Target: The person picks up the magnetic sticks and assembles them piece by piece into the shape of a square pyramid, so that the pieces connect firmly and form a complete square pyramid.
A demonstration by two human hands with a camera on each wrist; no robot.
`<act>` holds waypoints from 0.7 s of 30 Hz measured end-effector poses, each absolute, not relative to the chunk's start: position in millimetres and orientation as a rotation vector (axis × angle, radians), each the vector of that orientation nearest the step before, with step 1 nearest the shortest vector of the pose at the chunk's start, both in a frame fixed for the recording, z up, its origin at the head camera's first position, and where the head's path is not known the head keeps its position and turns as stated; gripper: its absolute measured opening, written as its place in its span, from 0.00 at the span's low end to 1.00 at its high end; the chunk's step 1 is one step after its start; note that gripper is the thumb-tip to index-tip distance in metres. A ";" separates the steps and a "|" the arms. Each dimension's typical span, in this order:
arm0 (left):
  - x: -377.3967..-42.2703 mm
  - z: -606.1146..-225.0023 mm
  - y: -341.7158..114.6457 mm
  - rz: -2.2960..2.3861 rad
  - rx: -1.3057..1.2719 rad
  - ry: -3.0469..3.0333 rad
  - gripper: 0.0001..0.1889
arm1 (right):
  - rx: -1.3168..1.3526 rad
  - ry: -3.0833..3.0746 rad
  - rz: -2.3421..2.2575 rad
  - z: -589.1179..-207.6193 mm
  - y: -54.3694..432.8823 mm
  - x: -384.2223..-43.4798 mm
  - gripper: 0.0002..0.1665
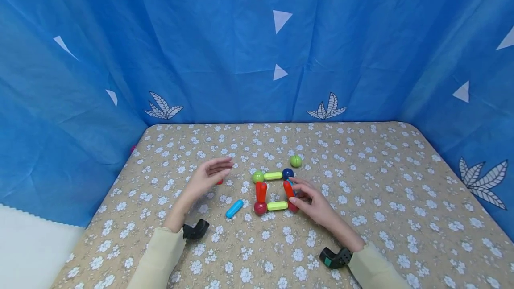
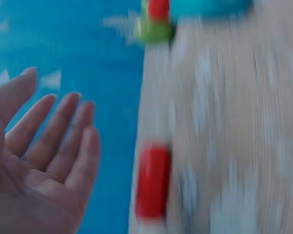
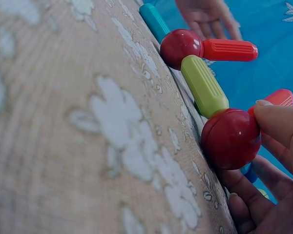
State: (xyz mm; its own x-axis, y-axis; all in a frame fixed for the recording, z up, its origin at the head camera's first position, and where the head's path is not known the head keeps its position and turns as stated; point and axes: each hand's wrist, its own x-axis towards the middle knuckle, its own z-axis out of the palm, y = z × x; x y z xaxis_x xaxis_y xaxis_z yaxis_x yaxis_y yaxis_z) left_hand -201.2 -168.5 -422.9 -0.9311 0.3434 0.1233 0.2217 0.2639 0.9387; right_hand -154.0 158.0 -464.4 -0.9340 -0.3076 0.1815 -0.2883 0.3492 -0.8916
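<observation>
A frame of toy balls and rods lies on the cloth. Its corners are a green ball [image 1: 258,176], a dark blue ball [image 1: 287,173] and two red balls, the left one [image 1: 260,208] in full view. My right hand [image 1: 311,200] is at the near right corner, its thumb on a red rod [image 3: 278,99] just above the other red ball [image 3: 231,139], fingers curled behind. Another red rod [image 3: 230,49] stands up from the left red ball. My left hand [image 1: 206,177] hovers holding nothing, fingers extended, over a loose red rod [image 2: 153,183].
A loose blue rod [image 1: 234,208] lies left of the frame. Beyond the frame sits a loose green ball [image 1: 296,160]. Yellow-green rods [image 1: 277,205] link the corner balls at front and back. A blue curtain [image 1: 241,92] hangs behind the flowered tablecloth [image 1: 381,173].
</observation>
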 end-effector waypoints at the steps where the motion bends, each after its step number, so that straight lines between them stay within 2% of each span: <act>1: -203.1 -423.9 -175.7 1.696 0.514 2.497 0.21 | -0.558 2.563 -1.686 -464.2 158.6 -154.0 0.12; 8: -207.3 -438.5 -198.7 1.082 0.559 2.832 0.23 | -0.593 2.545 -1.595 -465.3 164.7 -152.1 0.21; 14: -208.7 -442.7 -199.5 1.043 0.518 2.897 0.13 | -0.649 2.572 -1.507 -463.8 165.8 -153.2 0.24; 21: -211.4 -444.7 -201.5 1.049 0.503 2.913 0.12 | -0.694 2.569 -1.500 -463.4 166.7 -155.9 0.24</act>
